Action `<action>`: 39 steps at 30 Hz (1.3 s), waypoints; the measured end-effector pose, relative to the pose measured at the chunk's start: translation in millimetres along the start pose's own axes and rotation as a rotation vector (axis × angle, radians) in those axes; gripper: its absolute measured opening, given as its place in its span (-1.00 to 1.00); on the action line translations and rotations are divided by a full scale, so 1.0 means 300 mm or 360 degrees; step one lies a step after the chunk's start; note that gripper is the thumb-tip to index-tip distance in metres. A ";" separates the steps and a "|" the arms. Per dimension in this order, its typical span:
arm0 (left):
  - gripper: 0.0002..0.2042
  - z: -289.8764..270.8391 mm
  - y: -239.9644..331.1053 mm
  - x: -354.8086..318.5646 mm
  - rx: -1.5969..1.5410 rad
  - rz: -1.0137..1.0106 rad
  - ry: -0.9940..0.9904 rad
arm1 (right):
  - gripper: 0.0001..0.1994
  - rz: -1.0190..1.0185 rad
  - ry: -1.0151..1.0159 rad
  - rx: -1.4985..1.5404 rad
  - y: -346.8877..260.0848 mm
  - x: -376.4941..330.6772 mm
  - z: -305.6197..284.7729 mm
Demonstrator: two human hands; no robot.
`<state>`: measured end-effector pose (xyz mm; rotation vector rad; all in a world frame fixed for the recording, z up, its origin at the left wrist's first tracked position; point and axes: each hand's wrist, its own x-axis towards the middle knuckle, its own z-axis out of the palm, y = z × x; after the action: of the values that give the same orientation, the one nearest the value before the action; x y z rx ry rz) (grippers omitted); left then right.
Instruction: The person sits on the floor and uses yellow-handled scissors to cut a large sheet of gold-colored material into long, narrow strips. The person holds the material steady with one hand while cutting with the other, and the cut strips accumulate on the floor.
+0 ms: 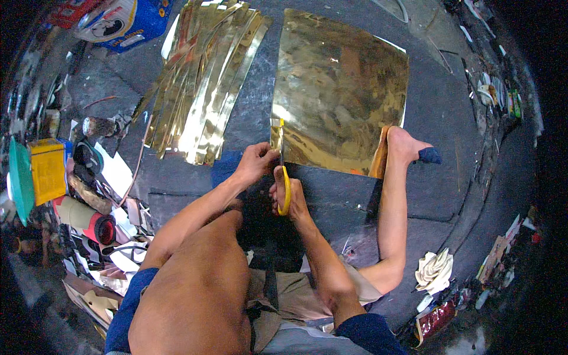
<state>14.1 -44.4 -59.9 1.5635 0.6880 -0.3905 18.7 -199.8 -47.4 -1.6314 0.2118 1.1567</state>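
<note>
Just below the sheet (340,89), the right hand (298,200) grips scissors (287,190), blades at the sheet's left edge; the left hand (256,163) pinches the corner beside them. Strips (204,100) lie farther left; a foot (407,145) touches the sheet's near right corner.

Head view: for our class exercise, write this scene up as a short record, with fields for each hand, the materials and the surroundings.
Left hand: fingers pinched at the gold sheet's lower left corner
Right hand: holds yellow-handled scissors, blades at the sheet's left edge
Foot: bare, at the sheet's lower right corner
Cut material: gold strips, piled left of the sheet
Right side: crumpled cream-coloured piece on the dark floor
</note>
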 end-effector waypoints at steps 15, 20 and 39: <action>-0.79 -0.026 0.054 -0.035 -0.0232 0.0142 -0.0028 | -0.20 -0.0528 0.0173 -0.0154 -0.093 0.163 0.012; -0.80 -0.038 0.088 -0.050 -0.0071 0.0220 -0.0021 | -0.32 -0.0481 0.0220 -0.0474 -0.165 0.219 -0.016; -0.83 -0.051 0.170 -0.118 -0.0328 0.0235 -0.0090 | -0.23 -0.0514 0.0321 -0.0454 -0.486 0.380 -0.038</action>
<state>17.1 -36.1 3.4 1.3921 0.5473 -0.2449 177.3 -103.7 -40.2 -1.9512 -0.0928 0.8018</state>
